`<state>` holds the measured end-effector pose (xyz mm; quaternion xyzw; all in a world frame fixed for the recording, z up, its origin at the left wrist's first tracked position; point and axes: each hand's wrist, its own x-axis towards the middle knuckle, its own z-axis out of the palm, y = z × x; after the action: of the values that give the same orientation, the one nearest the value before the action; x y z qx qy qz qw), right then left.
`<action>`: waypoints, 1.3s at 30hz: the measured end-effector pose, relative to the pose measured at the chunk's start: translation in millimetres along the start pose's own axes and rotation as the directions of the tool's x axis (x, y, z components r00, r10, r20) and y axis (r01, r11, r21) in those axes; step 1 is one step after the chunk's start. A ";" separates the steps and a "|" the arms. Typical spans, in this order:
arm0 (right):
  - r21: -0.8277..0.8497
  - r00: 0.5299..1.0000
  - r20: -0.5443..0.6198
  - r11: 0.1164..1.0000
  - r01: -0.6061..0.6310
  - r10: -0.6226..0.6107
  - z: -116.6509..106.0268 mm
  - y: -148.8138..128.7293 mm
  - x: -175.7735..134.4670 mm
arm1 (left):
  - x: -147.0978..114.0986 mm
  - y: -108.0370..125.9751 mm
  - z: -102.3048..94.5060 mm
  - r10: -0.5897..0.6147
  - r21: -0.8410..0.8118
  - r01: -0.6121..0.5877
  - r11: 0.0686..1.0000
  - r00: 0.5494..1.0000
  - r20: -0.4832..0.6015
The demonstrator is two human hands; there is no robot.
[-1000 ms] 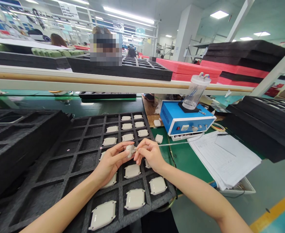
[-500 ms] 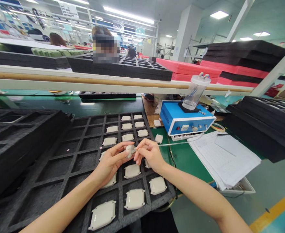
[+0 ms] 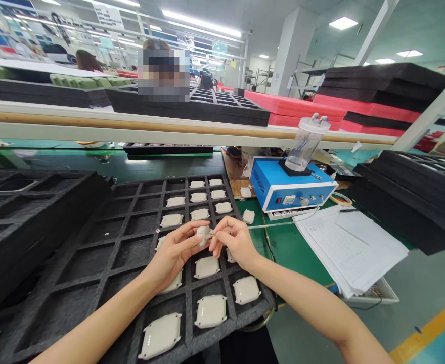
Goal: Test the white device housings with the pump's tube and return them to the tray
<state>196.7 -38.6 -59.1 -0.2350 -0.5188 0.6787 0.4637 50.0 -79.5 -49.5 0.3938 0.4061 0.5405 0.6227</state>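
Fingers and thumb of my left hand (image 3: 171, 255) grip a small off-white watch case (image 3: 203, 233), tilted up on its edge. My right hand (image 3: 237, 243) pinches the end of a thin clear tube (image 3: 270, 226), and its tip meets or nearly meets the case. My fingers partly hide the contact point. Both hands are above a black foam tray (image 3: 108, 265) divided into compartments. Several similar cases, such as this watch case (image 3: 211, 310), lie flat in its right-hand columns; the left compartments hold none.
The tube runs to a blue box (image 3: 295, 189) carrying a clear cylinder (image 3: 303, 146). One loose case (image 3: 249, 217) lies beside the tray. Papers (image 3: 353, 240) with a pen sit at right. Foam trays (image 3: 29, 227) are stacked left. A shelf (image 3: 192, 135) crosses ahead; a person sits behind it.
My hands, the case and the tube stay in practically the same place. The person behind the shelf has shifted slightly.
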 end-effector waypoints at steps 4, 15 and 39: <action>-0.022 1.000 -0.002 0.999 0.026 -0.026 0.6 -0.9 -2.1 | 0.3 -0.8 0.2 0.014 -0.009 -0.014 1.000 1.000 0.015; -0.134 0.994 -0.057 0.987 0.087 -0.095 1.2 -6.7 -9.8 | -1.4 -0.5 3.4 0.033 -0.058 -0.029 0.998 0.998 0.053; -0.116 0.998 -0.007 0.991 0.060 -0.061 0.5 -5.4 -6.9 | 0.6 -2.1 0.9 0.020 -0.012 -0.020 1.000 0.999 0.036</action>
<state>201.5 -44.7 -55.0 -0.2490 -0.5617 0.6320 0.4723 51.6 -79.1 -51.1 0.4041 0.3877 0.5418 0.6268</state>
